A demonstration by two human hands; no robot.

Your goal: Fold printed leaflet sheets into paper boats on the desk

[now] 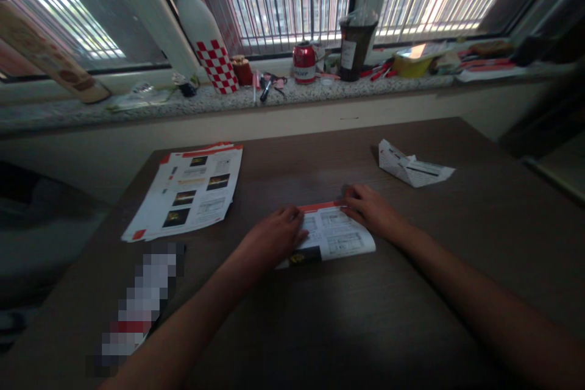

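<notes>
A printed paper sheet [340,234], folded over with a curved fold on its near right side, lies on the table. My left hand [280,233] holds the sheet's left side, fingers curled onto it. At its far right corner, my right hand [368,207] grips the edge with bent fingers. An orange strip runs along the sheet's far edge between the hands. To the right stands a folded paper boat [414,167], apart from both hands. A stack of printed sheets [194,186] rests at the back left.
The brown table [292,329] reaches a wall below a granite windowsill [283,95]. A pixelated object [146,298] lies near my left forearm. On the sill stand a checkered bottle [217,64], a red can [304,64], a dark drink cup [354,46] and a yellow container [414,64].
</notes>
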